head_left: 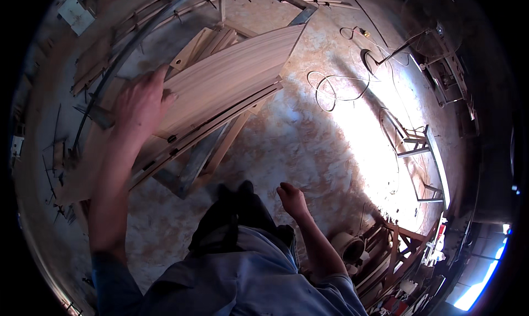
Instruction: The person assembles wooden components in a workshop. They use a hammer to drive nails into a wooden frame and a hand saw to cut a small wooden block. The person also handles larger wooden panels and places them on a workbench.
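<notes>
A long, pale wooden panel [237, 60] lies at a slant in front of me, propped on a metal and timber stand [193, 161]. Along its near side runs a narrow edge with a dark groove and small dark slots [172, 138]. My left hand [139, 102] is over the panel's left part, its fingers curled and the thumb close to the index finger. Whatever those fingers may hold is hidden. Low in front of my body, my right hand [293, 201] hangs in a loose fist with nothing visible in it, apart from the panel.
Behind the panel are loose boards [193, 51] and a curved metal bar [118, 62]. A thin cable [330, 93] loops over the stained floor to the right. Further right lies a metal frame [435, 161] in bright light. Timber offcuts [386, 261] are piled at lower right.
</notes>
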Demonstrator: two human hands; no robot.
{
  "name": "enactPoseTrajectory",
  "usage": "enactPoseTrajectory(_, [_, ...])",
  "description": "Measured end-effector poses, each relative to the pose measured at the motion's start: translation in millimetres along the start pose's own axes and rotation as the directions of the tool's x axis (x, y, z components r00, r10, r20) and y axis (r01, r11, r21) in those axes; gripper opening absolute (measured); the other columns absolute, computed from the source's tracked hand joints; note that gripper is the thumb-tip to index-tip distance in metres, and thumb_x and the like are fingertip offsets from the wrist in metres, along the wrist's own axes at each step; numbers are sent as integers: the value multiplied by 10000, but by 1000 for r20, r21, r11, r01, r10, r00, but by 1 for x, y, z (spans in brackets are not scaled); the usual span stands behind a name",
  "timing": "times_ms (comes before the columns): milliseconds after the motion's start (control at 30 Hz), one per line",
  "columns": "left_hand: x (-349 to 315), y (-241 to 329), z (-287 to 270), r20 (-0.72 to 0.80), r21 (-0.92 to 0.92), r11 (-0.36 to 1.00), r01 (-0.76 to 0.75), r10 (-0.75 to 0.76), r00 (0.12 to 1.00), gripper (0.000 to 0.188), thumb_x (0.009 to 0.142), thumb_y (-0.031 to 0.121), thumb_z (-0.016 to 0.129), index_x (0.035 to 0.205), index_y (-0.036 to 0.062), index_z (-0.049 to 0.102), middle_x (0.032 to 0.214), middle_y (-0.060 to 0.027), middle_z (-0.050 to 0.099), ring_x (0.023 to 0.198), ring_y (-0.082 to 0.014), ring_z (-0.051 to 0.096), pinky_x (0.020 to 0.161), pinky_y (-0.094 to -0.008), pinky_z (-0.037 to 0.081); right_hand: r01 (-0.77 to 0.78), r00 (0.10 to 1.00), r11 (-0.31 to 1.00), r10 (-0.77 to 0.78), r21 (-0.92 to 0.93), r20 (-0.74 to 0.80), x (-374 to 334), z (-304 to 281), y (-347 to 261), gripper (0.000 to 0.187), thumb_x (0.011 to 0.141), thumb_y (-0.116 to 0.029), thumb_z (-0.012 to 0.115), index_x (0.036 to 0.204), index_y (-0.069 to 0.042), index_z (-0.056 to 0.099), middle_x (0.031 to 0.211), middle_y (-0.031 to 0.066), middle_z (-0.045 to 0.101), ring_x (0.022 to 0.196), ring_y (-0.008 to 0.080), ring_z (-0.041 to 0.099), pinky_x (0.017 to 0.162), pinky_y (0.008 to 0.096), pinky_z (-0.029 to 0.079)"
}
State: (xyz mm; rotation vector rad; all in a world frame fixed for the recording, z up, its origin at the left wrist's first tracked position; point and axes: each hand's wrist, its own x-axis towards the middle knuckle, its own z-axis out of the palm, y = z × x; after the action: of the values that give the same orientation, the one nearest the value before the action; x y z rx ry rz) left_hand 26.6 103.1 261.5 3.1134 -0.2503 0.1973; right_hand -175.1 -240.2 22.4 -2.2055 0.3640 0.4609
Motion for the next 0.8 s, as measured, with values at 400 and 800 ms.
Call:
enactPoseTrajectory(400, [64, 49, 5, 262, -100, 951, 291, -257, 930, 577, 801, 186, 693, 1326, 65, 486, 1112, -211, 625, 993, -348, 628, 802, -429, 496, -78, 984, 993, 63, 89, 167, 115, -30, 54, 385, 900, -317, 554, 1125, -13, 625, 1039, 223, 654, 1036, 370, 614, 870, 409, 488])
enactPoseTrajectory(800, [88, 58, 6, 511, -89, 925, 370, -277, 814, 324, 657, 64, 700, 977, 33, 663, 899, -150, 638, 847, -333, 636, 750, -404, 501, -385, 881, 871, 249, 304, 401, 261, -100, 128, 387, 919, -248, 568, 1177, 39, 592, 925, 105, 690, 794, 138, 630, 704, 283, 506])
